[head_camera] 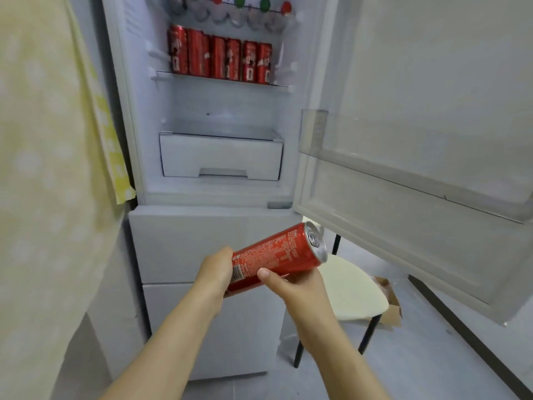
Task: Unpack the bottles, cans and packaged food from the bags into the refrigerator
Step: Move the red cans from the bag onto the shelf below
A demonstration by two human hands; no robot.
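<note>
Now mid-transfer: my left hand (215,269) and right hand (297,287) both grip the tilted can (277,255). Next: stand it upright, lift to far shelf (281,85) beside the other cans (219,57).

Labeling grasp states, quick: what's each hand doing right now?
Left hand: grips the red can at its bottom end.
Right hand: holds the same can, thumb on its side.
</note>
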